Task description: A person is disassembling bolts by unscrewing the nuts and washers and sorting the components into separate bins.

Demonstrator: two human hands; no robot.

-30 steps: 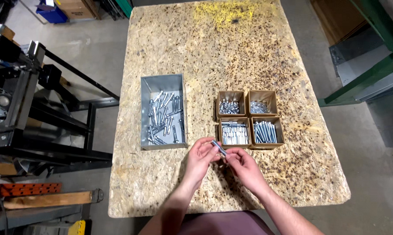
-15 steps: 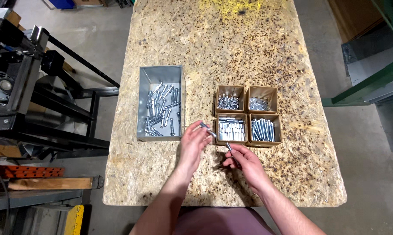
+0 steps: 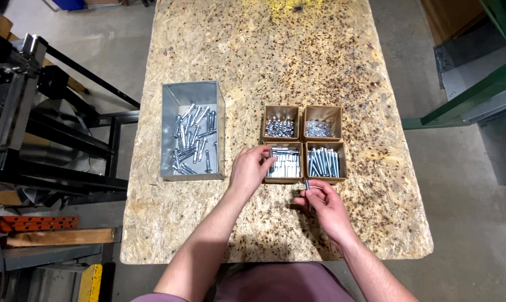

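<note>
- Left hand (image 3: 252, 168) over near-left cardboard box (image 3: 283, 163), fingers pinched on a small metal piece, kind unclear.
- Right hand (image 3: 326, 204) above tabletop (image 3: 264, 67), fingers closed around a bolt (image 3: 307, 185), just before the boxes.
- Grey bin (image 3: 191, 131) of bolts at left.

A metal bin (image 3: 192, 131) of bolts is set on the table (image 3: 253, 61); four small boxes (image 3: 303, 144) are grouped at its three o'clock.

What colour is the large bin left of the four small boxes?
Grey metal bin, seen in the head view.
</note>
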